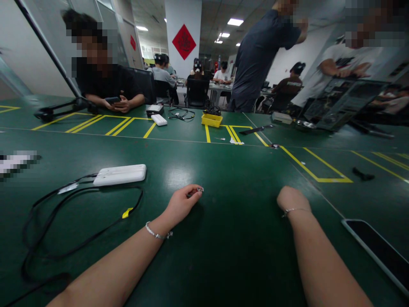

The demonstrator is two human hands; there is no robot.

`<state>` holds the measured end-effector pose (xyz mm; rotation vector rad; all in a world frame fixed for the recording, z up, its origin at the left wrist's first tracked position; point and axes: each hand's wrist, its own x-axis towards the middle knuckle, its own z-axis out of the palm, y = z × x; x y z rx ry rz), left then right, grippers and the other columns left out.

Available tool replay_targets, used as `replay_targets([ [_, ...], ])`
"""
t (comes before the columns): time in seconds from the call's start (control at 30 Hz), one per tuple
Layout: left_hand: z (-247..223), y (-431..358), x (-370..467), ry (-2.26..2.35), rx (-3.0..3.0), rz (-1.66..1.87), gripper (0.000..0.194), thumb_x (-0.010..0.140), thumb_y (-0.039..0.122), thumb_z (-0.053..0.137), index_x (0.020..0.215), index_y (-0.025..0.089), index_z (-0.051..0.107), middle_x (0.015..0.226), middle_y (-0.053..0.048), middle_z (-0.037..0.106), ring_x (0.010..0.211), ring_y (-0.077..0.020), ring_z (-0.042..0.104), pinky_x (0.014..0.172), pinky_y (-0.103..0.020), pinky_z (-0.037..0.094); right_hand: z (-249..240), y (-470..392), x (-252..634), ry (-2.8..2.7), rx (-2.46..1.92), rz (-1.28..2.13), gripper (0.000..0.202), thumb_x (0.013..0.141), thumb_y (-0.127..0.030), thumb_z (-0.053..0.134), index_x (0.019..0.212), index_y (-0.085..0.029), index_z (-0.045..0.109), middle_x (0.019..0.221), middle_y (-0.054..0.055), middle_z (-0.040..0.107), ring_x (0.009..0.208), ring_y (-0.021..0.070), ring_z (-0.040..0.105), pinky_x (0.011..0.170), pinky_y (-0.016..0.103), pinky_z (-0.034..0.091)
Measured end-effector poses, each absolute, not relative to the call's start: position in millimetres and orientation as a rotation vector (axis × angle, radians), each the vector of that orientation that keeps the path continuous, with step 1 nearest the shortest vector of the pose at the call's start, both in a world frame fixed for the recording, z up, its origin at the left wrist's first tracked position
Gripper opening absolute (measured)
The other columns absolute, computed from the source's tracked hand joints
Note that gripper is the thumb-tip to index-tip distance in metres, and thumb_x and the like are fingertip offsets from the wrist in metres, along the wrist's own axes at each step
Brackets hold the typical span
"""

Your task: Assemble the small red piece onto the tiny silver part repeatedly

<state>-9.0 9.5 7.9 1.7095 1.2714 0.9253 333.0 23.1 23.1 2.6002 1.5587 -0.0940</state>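
Observation:
My left hand (183,204) is just left of the middle of the green table, thumb and fingers pinched together. A small silvery piece (200,189) shows at its fingertips, too small to name. Over the table on the right, my right hand (293,199) is curled into a fist; its fingers face away, so anything inside is hidden. Beyond and left of my left hand lies a white power bank (120,175) with a black cable (54,221) plugged into it. A phone (380,251) lies to the right of my right forearm.
The green table (236,256) has yellow tape lines on its far half. There stand a yellow bin (211,120), a white box (159,120) and a metal frame (343,102). A person (108,85) holding a phone sits across; two others stand at the far right.

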Motion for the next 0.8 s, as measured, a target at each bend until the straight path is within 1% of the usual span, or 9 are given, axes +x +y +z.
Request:
replay_targets([
  [0.13, 7.0, 9.5, -8.9, 1.202, 1.702, 0.933, 0.024, 0.078, 0.032, 0.046, 0.090, 0.018, 0.059, 0.086, -0.003, 0.063, 0.077, -0.0139, 0.057, 0.072, -0.027, 0.043, 25.7, 24.1, 276.7, 2.196, 2.429, -0.145, 0.016, 0.068, -0.015, 0.046, 0.078, -0.015, 0.059, 0.079, 0.008, 0.057, 0.071, 0.0169, 0.054, 0.066, 0.029, 0.041],
  [0.23, 5.6, 8.7, -8.6, 1.182, 1.737, 0.917, 0.024, 0.078, 0.033, 0.045, 0.091, 0.018, 0.058, 0.083, -0.002, 0.063, 0.073, -0.0130, 0.057, 0.069, -0.025, 0.043, 26.6, 17.3, 227.9, 2.609, 2.292, -0.413, 0.013, 0.067, -0.015, 0.048, 0.077, -0.016, 0.056, 0.076, 0.003, 0.055, 0.067, 0.0122, 0.052, 0.064, 0.024, 0.041],
  [0.33, 6.4, 6.5, -7.4, 1.193, 1.836, 0.873, 0.023, 0.078, 0.031, 0.045, 0.091, 0.018, 0.058, 0.076, 0.000, 0.062, 0.067, -0.0116, 0.056, 0.062, -0.022, 0.042, 26.5, 7.7, 190.9, 2.880, 2.128, -0.737, 0.014, 0.066, -0.012, 0.048, 0.078, -0.017, 0.055, 0.076, 0.001, 0.053, 0.065, 0.0096, 0.051, 0.061, 0.021, 0.042],
  [0.4, 7.9, 4.7, -6.4, 1.195, 1.933, 0.832, 0.021, 0.078, 0.029, 0.045, 0.090, 0.019, 0.059, 0.072, 0.001, 0.061, 0.063, -0.0109, 0.054, 0.059, -0.021, 0.041, 25.5, 1.9, 176.0, 3.000, 2.019, -0.829, 0.014, 0.067, -0.011, 0.048, 0.077, -0.018, 0.055, 0.075, 0.000, 0.053, 0.065, 0.0093, 0.050, 0.061, 0.021, 0.041],
  [0.5, 9.4, 2.6, -4.9, 1.203, 2.060, 0.778, 0.020, 0.078, 0.025, 0.045, 0.089, 0.020, 0.060, 0.071, 0.002, 0.061, 0.061, -0.0108, 0.053, 0.058, -0.021, 0.039, 24.7, -4.3, 166.1, 3.099, 1.933, -0.776, 0.013, 0.069, -0.011, 0.047, 0.076, -0.018, 0.056, 0.075, 0.001, 0.052, 0.066, 0.0102, 0.049, 0.061, 0.022, 0.041],
  [0.63, 9.9, 1.5, -2.8, 1.226, 2.139, 0.729, 0.019, 0.077, 0.024, 0.045, 0.086, 0.019, 0.061, 0.071, 0.001, 0.061, 0.061, -0.0113, 0.053, 0.057, -0.022, 0.038, 27.2, -7.9, 164.4, 3.141, 1.945, -0.651, 0.013, 0.069, -0.011, 0.049, 0.080, -0.017, 0.053, 0.075, 0.001, 0.051, 0.067, 0.0109, 0.048, 0.063, 0.023, 0.041],
  [0.8, 11.0, 0.5, -1.0, 1.225, 2.229, 0.679, 0.016, 0.077, 0.023, 0.046, 0.080, 0.019, 0.061, 0.072, 0.000, 0.061, 0.066, -0.0127, 0.054, 0.058, -0.022, 0.039, 30.4, -8.7, 163.7, 3.188, 1.807, -0.570, 0.011, 0.070, -0.009, 0.049, 0.074, -0.018, 0.053, 0.074, 0.001, 0.051, 0.067, 0.0111, 0.048, 0.062, 0.023, 0.041],
])
